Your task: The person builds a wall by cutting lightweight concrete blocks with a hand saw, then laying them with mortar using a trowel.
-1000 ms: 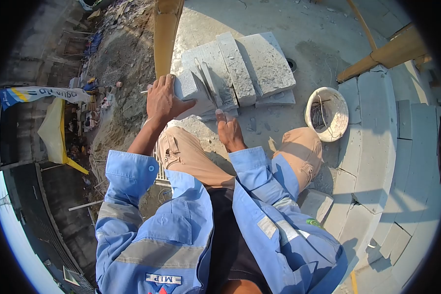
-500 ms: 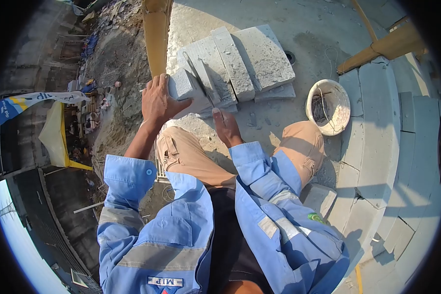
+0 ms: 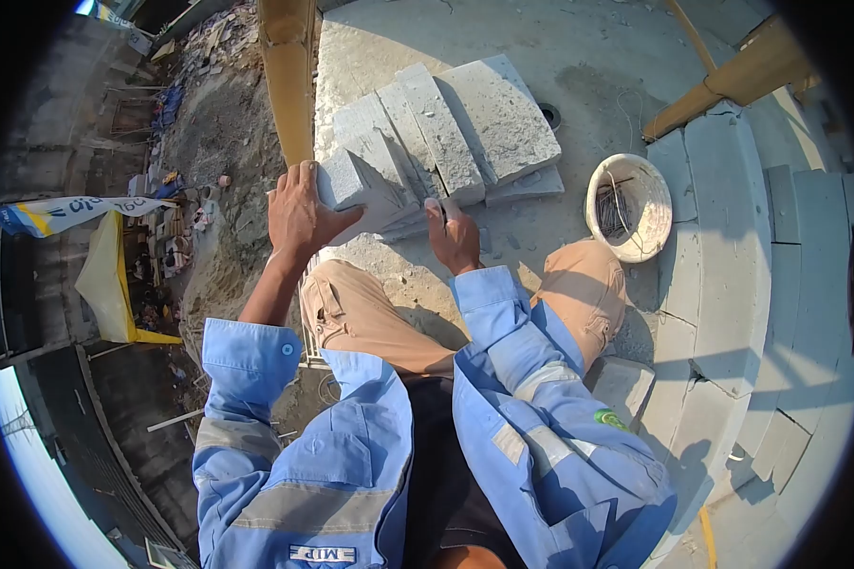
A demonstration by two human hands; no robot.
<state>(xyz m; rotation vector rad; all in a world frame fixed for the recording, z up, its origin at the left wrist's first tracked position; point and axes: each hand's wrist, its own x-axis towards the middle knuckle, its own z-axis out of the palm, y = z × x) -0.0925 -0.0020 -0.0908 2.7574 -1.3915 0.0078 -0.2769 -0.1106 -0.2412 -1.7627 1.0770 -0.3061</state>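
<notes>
My left hand (image 3: pixel 304 213) lies over the near left end of a pale grey lightweight concrete block (image 3: pixel 340 178), thumb apart from the fingers and pressed to its near face. My right hand (image 3: pixel 455 237) is closed around the near end of a long metal blade (image 3: pixel 437 189). Its handle is hidden in my fist, and only a thin part of the blade shows, seen edge-on beside the block. Further right, a narrow block strip (image 3: pixel 441 137) and a broad rough block (image 3: pixel 503 114) lean on other slabs.
A whitish bucket (image 3: pixel 659 204) with wire-like pieces inside stands to the right. Beyond it runs a low block wall (image 3: pixel 721 275). A wooden post (image 3: pixel 287 85) rises at the floor's left edge, with lower rubble ground (image 3: pixel 223 123) past it. A loose block (image 3: pixel 621 389) lies by my right knee.
My right hand has moved slightly right and toward me with the blade, which now shows far less. My left hand stays on the block. The whole view has shifted slightly.
</notes>
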